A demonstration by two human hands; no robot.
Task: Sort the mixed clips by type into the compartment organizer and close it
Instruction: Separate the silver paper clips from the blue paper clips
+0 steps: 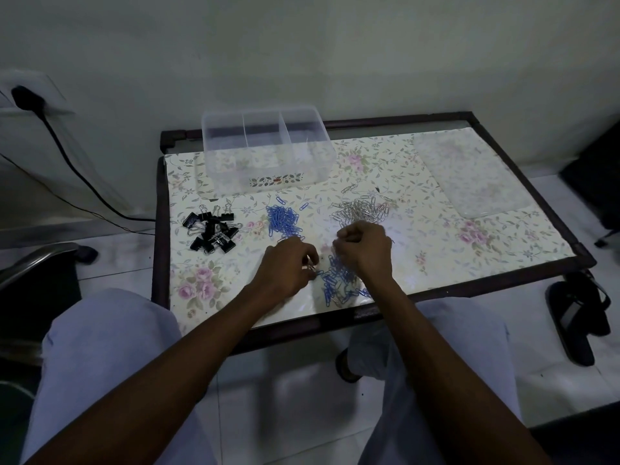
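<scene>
So I'm still pre-sorting on the table (523, 236), nothing's gone into the organizer (268, 152) yet. It sits open at the far edge toward the left corner, all three compartments looking empty, and its lid (469, 176) lies flat near the far right corner.

Piles so far: black binder clips (212, 229) by the left edge, blue paper clips (283, 219) mid-table, silver paper clips (362, 211) just right of those. The leftover mixed heap (339, 283) is at the near edge, between my hands.

My left hand (290, 263) has its fingers curled, pinching what looks like a silver clip at the heap's left side. My right hand (364, 248) is bunched up over the heap; can't tell if anything's actually in it.

What worries me: these clips hook onto each other, so lifting one could drag a chain of blue along into the wrong pile. Also the heap sits close to the near edge, so a careless sweep could knock some off onto the floor.
</scene>
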